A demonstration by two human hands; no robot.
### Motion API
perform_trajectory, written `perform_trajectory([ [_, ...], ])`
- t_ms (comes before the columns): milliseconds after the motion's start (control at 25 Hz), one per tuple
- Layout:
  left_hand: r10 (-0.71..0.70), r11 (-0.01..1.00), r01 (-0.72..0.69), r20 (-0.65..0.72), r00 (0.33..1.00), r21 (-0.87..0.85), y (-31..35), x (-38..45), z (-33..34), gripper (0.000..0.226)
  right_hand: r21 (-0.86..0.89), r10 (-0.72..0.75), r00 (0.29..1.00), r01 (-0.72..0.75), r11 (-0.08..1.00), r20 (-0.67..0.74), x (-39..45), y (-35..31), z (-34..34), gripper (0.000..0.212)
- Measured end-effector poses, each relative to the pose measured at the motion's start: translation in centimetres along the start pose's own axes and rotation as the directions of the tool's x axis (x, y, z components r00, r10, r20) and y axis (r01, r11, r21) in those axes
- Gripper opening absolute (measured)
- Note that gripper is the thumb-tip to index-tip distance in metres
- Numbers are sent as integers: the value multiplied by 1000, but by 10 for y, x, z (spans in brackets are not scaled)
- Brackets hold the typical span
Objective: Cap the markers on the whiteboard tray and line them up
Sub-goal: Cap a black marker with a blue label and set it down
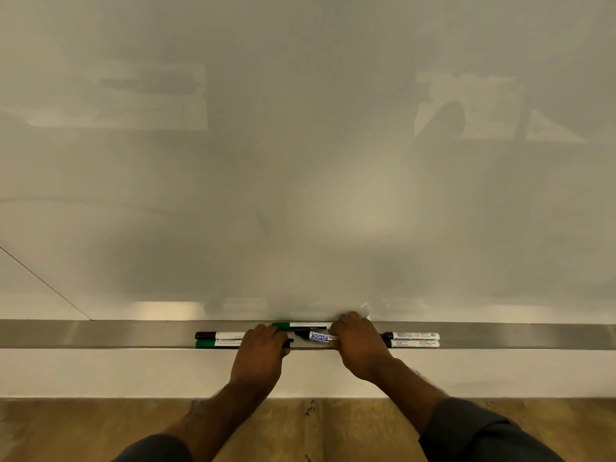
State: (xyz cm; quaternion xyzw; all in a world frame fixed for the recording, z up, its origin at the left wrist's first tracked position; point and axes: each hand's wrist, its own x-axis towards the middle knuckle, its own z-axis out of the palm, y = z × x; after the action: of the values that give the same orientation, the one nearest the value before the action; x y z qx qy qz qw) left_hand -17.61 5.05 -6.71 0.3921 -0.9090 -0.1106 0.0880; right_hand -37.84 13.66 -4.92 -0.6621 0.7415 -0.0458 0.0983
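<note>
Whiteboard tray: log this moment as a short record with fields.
surface: metal tray under the whiteboard
left group: black-capped marker behind green-capped marker
right group: two white markers, side by side
back: green-capped marker along the board
left hand: covers a black-tipped marker; grip unclear
right hand: on the blue-labelled marker
lined up: not yet

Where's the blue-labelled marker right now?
Head view: the blue-labelled marker lies mid-tray between both hands, its right end under the right hand, just below the green-capped marker.

Markers [415, 336] on metal tray [100, 333]
</note>
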Motion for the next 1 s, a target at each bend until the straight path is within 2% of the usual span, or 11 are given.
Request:
perform_trajectory([
  [240, 29, 996, -29, -1, 1000, -81, -8, 5, -14, 14, -21, 36, 994, -38, 999, -102, -11, 10, -31, 17],
  [360, 49, 983, -65, -100, 994, -171, -10, 9, -38, 12, 12, 61, 988, -60, 998, -140, -17, 10, -52, 16],
  [520, 33, 961, -104, -266, 963, -258, -8, 23, -91, 11, 206, 118, 967, -71, 976, -228, -24, 1, -85, 11],
  [720, 37, 932, -167, -375, 926, -321, 5, 30, -159, 16, 320, 55, 909, 89, 943, -414, -32, -13, -135, 14],
  [880, 38, 897, -236, -468, 883, -373, 23, 26, -213, 19, 207, -91, 817, 249, 946, -570, -40, -25, -188, 19],
  [1000, -1, 864, -272, -540, 841, -424, 38, 20, -251, 22, 156, -127, 751, 294, 943, -648, -49, -36, -226, 22],
])
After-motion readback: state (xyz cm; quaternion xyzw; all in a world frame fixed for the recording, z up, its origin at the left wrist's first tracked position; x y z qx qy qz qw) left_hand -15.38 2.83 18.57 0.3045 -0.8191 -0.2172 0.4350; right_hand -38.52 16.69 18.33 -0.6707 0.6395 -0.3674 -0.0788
